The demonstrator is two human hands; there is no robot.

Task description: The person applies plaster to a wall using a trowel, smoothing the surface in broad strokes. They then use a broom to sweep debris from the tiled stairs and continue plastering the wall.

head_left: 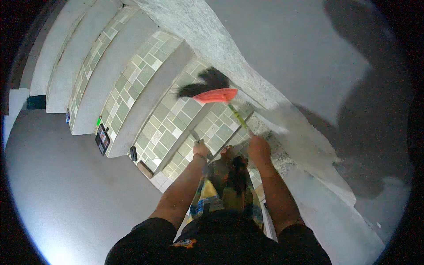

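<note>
Right hand [259, 151] is clenched round the slim green handle [238, 115] of a black-bristled broom with an orange-red plastic head [216, 95] — that's out over the grey-green tiled steps [155, 131], near the rough whitish ledge [260, 84]. Left hand [201, 149]'s curled round a thin greyish thing [194, 135] — too blurry to identify.

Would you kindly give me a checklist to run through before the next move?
1. Right hand closed on broom handle: ok.
2. Black bristles touching the tiled step: cannot tell.
3. Left hand free: not ok, a greyish object juts from its grip.
4. Step ends clear: not ok, a dark-framed device and small dark block lie at left.
5. Footing secure: cannot tell, feet mostly hidden.
</note>
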